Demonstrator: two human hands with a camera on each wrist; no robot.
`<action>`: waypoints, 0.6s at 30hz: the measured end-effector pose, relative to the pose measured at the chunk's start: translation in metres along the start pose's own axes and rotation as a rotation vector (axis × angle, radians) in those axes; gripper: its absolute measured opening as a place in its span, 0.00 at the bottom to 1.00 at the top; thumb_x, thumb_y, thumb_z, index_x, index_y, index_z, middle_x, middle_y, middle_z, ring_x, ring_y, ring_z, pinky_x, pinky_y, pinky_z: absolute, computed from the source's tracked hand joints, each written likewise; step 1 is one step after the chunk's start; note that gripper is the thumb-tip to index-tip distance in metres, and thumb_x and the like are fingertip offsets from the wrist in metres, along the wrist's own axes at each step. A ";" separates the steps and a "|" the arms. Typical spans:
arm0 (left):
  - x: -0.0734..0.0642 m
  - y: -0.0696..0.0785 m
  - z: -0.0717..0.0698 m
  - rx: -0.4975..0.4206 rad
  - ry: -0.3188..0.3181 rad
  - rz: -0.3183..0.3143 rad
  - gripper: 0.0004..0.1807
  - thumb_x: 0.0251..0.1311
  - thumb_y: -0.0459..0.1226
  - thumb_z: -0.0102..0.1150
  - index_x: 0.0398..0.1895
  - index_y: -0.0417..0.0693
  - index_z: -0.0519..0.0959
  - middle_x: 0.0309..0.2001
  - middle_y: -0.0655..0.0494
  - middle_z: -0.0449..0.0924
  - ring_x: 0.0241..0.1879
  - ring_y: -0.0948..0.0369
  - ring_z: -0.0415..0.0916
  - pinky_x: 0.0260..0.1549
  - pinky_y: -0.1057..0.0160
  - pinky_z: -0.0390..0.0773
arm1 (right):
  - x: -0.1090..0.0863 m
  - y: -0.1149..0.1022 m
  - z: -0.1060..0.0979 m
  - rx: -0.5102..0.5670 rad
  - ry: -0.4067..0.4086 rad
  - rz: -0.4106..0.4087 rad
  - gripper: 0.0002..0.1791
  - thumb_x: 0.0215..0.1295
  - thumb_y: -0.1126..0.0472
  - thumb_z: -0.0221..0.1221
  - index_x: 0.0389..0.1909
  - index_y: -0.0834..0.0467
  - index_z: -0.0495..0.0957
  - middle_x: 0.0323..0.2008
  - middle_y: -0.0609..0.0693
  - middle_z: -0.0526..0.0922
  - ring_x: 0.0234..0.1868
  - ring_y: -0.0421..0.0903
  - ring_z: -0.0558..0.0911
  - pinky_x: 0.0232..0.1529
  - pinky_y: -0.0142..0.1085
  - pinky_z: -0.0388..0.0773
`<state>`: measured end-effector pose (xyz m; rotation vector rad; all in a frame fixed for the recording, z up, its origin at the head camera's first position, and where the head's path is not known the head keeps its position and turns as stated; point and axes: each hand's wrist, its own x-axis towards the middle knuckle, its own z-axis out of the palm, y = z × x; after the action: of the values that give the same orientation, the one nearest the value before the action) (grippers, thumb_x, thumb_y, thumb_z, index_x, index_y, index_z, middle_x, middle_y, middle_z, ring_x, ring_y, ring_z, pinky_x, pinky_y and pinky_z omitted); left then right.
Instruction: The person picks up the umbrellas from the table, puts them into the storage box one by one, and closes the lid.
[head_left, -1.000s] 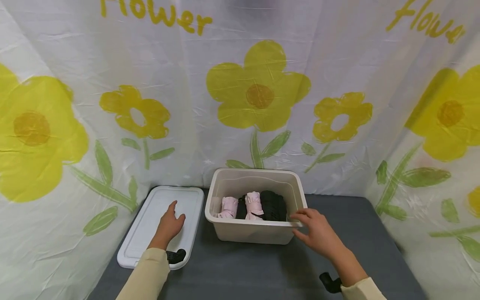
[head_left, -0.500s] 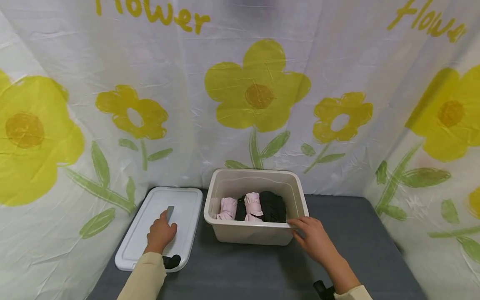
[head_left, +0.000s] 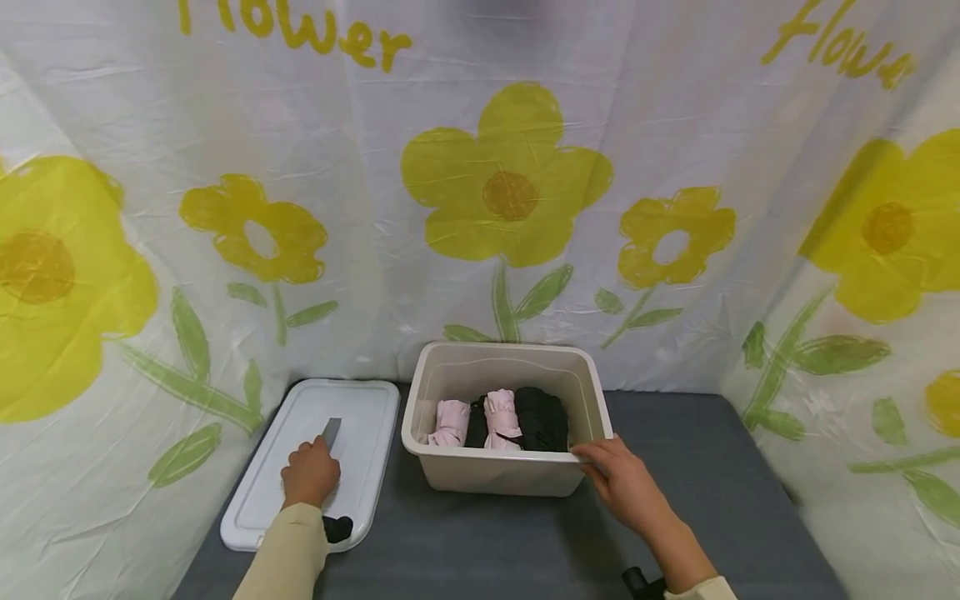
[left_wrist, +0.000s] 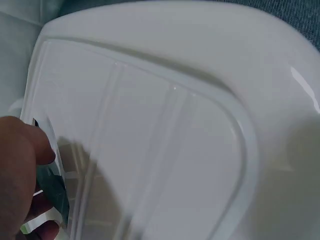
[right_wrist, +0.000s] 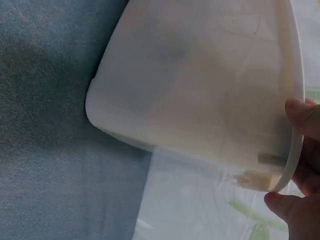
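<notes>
On the left, my left hand (head_left: 311, 472) is low over a white lid (head_left: 367, 417) with its fingers curled. A narrow, flat grey piece (head_left: 332, 431) with a straight end sticks out past those fingers. In the left wrist view, the thumb and fingers pinch a dark blue-green part (left_wrist: 54, 192); I cannot tell what kind of thing it is. My right hand (head_left: 618, 487) grips the beige plastic box (head_left: 495, 475) by the rim at its near right corner. Thumb and fingers straddle that rim in the right wrist view. Pink rolled bundles (head_left: 500, 412) and black bundles (head_left: 542, 419) lie inside the box.
The box and lid sit side by side on a dark grey table (head_left: 675, 450). A white curtain (head_left: 367, 208) with painted yellow flowers hangs close behind them and along both sides. Black wrist mounts (head_left: 337, 528) are on both forearms.
My left hand has moved down and leftward over the lid, its fingers going from extended to curled; the grey piece has come into sight. My right fingertips have closed onto the box rim.
</notes>
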<state>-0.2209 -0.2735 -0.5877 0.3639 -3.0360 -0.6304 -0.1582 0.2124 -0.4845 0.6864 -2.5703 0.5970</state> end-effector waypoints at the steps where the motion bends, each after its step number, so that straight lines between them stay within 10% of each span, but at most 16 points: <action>1: 0.002 -0.001 0.001 -0.002 0.014 0.006 0.24 0.58 0.32 0.44 0.56 0.23 0.67 0.45 0.24 0.71 0.47 0.29 0.68 0.41 0.32 0.68 | 0.000 0.000 0.000 0.007 -0.003 0.004 0.18 0.51 0.68 0.68 0.44 0.53 0.83 0.39 0.45 0.85 0.44 0.47 0.82 0.58 0.60 0.70; 18: 0.010 -0.001 0.005 -0.013 0.125 0.054 0.14 0.58 0.27 0.43 0.37 0.19 0.73 0.34 0.23 0.71 0.35 0.30 0.71 0.32 0.36 0.72 | -0.005 0.008 -0.005 0.038 0.007 -0.061 0.16 0.52 0.67 0.67 0.44 0.54 0.84 0.42 0.45 0.86 0.43 0.44 0.84 0.55 0.54 0.74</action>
<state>-0.2302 -0.2748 -0.5930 0.3071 -2.9108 -0.6001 -0.1572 0.2234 -0.4856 0.7708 -2.5272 0.6289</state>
